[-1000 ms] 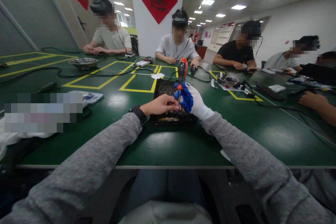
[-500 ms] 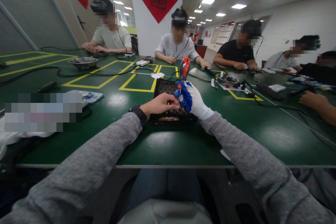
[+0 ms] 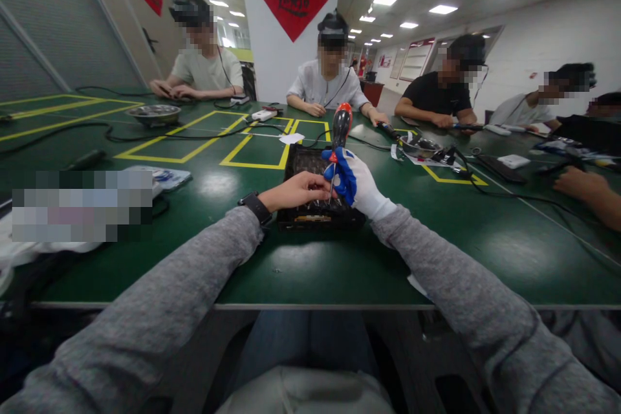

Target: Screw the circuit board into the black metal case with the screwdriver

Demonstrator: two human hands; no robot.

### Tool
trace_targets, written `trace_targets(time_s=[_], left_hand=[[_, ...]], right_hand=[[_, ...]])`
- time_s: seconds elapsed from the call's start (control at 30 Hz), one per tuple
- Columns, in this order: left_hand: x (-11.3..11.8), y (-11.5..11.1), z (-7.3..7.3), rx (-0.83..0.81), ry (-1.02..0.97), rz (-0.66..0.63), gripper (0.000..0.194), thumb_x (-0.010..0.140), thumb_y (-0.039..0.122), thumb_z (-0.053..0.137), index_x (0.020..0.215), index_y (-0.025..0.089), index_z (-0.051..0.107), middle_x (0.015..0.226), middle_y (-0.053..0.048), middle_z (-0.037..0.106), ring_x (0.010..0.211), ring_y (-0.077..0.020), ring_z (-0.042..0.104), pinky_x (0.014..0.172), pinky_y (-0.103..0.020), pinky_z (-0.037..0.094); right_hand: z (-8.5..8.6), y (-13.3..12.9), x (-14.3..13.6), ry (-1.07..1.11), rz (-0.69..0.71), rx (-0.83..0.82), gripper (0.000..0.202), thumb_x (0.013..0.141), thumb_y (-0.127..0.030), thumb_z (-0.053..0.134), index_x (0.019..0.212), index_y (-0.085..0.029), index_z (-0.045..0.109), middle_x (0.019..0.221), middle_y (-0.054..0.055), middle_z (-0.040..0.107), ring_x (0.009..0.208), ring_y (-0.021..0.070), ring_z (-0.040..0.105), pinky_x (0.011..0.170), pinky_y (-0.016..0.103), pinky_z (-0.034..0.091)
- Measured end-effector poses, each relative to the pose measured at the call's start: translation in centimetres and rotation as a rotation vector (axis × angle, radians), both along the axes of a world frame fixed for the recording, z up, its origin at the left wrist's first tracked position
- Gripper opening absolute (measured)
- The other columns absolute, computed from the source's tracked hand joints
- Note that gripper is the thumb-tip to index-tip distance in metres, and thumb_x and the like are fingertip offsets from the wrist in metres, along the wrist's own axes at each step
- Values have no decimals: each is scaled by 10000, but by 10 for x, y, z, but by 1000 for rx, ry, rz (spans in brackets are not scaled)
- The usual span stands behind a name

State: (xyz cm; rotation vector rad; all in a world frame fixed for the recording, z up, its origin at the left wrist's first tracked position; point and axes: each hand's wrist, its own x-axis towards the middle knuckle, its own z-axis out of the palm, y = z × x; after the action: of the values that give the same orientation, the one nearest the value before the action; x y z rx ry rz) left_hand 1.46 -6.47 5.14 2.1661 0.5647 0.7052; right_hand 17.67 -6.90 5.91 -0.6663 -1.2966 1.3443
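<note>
A black, open-topped device housing (image 3: 303, 158) lies on the green table in front of me, its inside dark and cluttered. My right hand (image 3: 358, 185), in a white glove with blue finger coating, grips a red-and-black screwdriver (image 3: 342, 124). The screwdriver stands nearly upright, its thin shaft reaching down into the housing. From the left, my bare left hand (image 3: 301, 190) comes over the housing with its thumb and fingertips pinched beside the shaft. What sits between those fingertips, if anything, is too small to make out. A black watch is on that wrist.
Metal bowls stand at the far left (image 3: 152, 114) and on the right (image 3: 421, 144). A white paper scrap (image 3: 292, 138) lies behind the housing. Black cables (image 3: 208, 136) cross the table. A plastic-wrapped bundle (image 3: 72, 217) is at my left. Several people sit around the table.
The screwdriver and both hands stay almost in place. My left fingertips have shifted slightly up by the shaft, showing more of the housing's near side.
</note>
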Motion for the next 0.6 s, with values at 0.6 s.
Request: trace_targets(time_s=[0.6], left_hand=[[-2,-1,0,58,6,44,280,740,359,616,835,100,666,811,-63,669,736,-134,584,724,-258,446]], right_hand=[[2,-3,-1,-24,-10,-31,427,781,-520,505,1011,-165,561,588,-24,583,372,48,434,346,166,321]])
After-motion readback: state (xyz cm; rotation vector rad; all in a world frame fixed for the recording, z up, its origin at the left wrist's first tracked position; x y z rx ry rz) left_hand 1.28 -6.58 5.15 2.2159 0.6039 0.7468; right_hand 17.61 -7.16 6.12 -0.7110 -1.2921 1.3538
